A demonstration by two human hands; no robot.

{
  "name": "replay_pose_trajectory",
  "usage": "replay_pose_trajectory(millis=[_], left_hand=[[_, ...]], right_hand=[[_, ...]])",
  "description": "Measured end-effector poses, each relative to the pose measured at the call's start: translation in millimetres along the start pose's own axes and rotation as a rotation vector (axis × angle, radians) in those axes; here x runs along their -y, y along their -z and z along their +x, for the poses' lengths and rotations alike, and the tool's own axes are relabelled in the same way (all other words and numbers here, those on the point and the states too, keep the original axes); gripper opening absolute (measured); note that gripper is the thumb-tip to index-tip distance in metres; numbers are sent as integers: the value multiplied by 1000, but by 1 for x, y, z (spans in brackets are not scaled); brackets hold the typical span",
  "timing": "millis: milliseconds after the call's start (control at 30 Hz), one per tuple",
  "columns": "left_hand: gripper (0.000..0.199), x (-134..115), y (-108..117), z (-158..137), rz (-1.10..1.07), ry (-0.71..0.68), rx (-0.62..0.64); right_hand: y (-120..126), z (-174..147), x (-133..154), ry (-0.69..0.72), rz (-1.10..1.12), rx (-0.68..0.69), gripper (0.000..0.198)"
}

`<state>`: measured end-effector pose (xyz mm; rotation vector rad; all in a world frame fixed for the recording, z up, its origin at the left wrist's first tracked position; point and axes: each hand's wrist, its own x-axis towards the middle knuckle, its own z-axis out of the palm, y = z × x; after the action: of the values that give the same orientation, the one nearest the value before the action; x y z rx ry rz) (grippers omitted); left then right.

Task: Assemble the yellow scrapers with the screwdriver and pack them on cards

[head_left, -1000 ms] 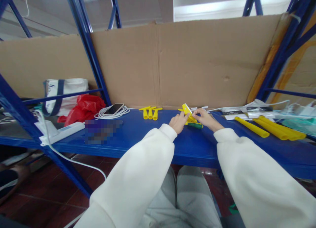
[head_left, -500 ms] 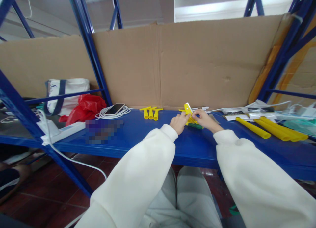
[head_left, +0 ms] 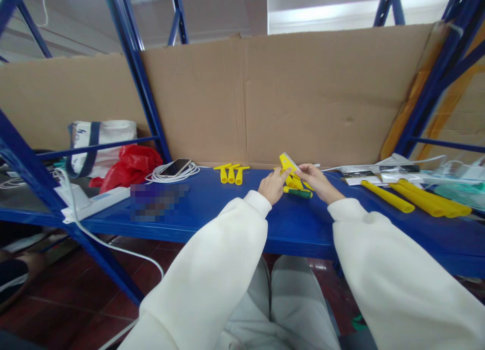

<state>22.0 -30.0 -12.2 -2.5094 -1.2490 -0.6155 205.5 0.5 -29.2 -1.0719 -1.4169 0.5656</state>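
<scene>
Between my two hands is a yellow scraper head (head_left: 286, 163) with a pale, straight strip along its upper edge, raised above the blue shelf and tilted. My left hand (head_left: 273, 186) is closed on its left, lower side. My right hand (head_left: 315, 181) pinches the right end of the head at the strip, thumb and fingers together. Just below them lies a screwdriver (head_left: 298, 192) with a green and yellow handle. More yellow pieces (head_left: 293, 181) lie behind it, partly hidden by my hands.
Three yellow T-shaped pieces (head_left: 232, 174) lie left of my hands. Farther left are a phone (head_left: 176, 167) on a coiled white cable, a red bag (head_left: 131, 164) and a power strip (head_left: 102, 201). Several yellow tubes (head_left: 420, 196) and flat packets (head_left: 361, 178) lie right. Cardboard (head_left: 303, 97) stands behind.
The scraper head has turned, so its pale strip now slants down to the right. My right hand has opened out slightly and shifted onto the strip's end; the screwdriver shows more fully.
</scene>
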Motion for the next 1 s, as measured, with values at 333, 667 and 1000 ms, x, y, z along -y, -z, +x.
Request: replay_pose_trajectory(millis=[333,667,1000], left_hand=[[56,7,0,2,0,34,14],[79,11,-4,-1,-10,-8,130],[73,17,1,0,-224,36,69]], right_hand=[[1,-11,22,-116,5,116,50],[4,-7,13,-101,-103,125,50],[14,-6,14,-101,-31,193,39]])
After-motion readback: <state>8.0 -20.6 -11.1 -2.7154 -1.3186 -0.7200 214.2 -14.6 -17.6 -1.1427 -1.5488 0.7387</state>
